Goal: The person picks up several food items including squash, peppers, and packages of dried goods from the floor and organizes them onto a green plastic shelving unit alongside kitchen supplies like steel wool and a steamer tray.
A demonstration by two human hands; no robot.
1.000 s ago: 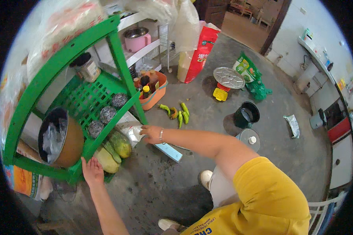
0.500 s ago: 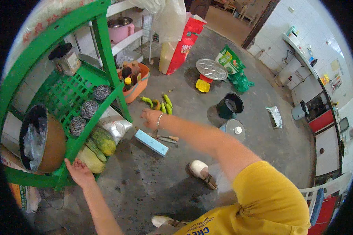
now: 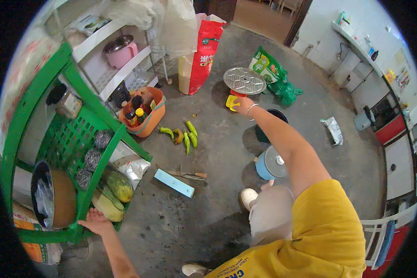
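My right hand [image 3: 243, 106] reaches far forward, its fingers bent at the edge of a yellow piece [image 3: 231, 103] with a red part behind it. A round perforated metal plate [image 3: 244, 80] sits just above. The fingertips are partly hidden, so the grip is hard to make out. My left hand [image 3: 97, 221] is open, fingers spread, by the lower corner of the green plastic rack [image 3: 78, 214], holding nothing. Beside it on the low shelf lie a pale gourd [image 3: 107, 208] and a yellow-green melon [image 3: 120, 187].
Green peppers [image 3: 190, 139], a knife [image 3: 190, 175] and a light-blue block [image 3: 173, 183] lie on the floor. Near my foot stands a blue lidded pot [image 3: 265, 167], with a dark bucket [image 3: 262, 134] behind. An orange basket [image 3: 153, 118] of bottles stands by the shelves.
My right hand has moved forward and right, from beside the peppers to the yellow piece. The left hand stays by the rack's corner. The view has shifted, and my leg is beside the blue pot.
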